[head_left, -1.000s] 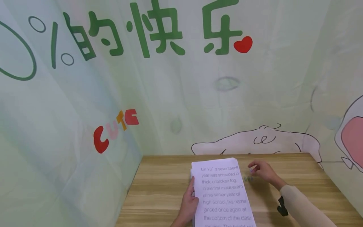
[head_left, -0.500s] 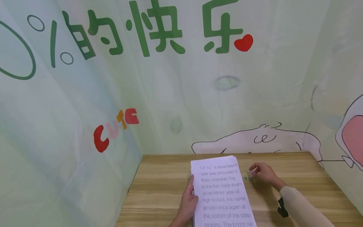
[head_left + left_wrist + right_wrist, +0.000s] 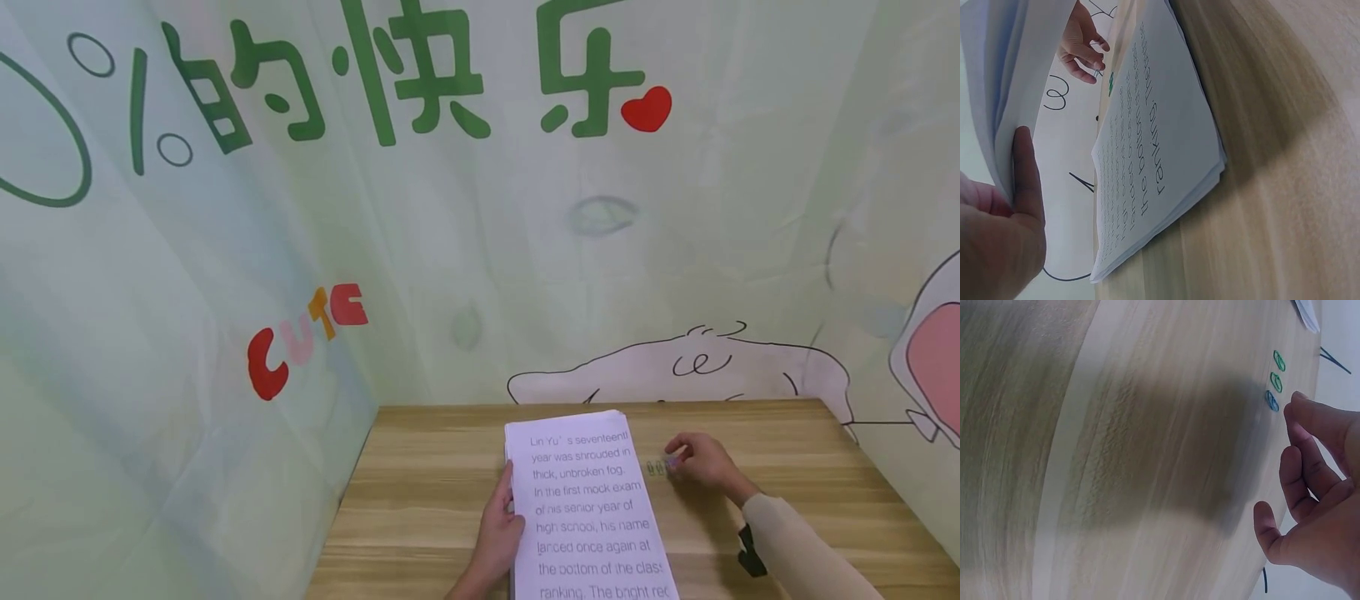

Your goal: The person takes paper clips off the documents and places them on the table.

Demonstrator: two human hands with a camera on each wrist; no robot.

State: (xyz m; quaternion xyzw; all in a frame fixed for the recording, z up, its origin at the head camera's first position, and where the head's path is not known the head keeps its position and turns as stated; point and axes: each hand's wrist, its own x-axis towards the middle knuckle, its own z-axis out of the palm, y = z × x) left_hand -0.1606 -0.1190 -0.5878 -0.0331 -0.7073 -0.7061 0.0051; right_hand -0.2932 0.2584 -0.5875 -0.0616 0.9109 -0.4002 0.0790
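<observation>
My left hand [image 3: 498, 533] grips the left edge of a stack of printed paper sheets [image 3: 585, 508]. In the left wrist view, its thumb and fingers hold raised sheets [image 3: 1029, 69] above another printed stack [image 3: 1154, 150] lying on the table. My right hand [image 3: 705, 462] is to the right of the paper, thumb and forefinger brought together. A small purple paper clip [image 3: 672, 460] shows at its fingertips, mostly hidden by them. Close to those fingers, two green paper clips [image 3: 1276, 382] and a blue paper clip [image 3: 1272, 400] lie in a row on the table.
The wood-grain table [image 3: 420, 467] reaches back to a pale printed curtain [image 3: 450, 250] with green characters and a cartoon drawing. A second curtain side stands at the left. A black device [image 3: 750, 550] sits at my right wrist.
My right hand has shifted slightly right, with the purple paper clip at its fingertips, showing more of the row of clips. The left hand keeps its grip on the paper.
</observation>
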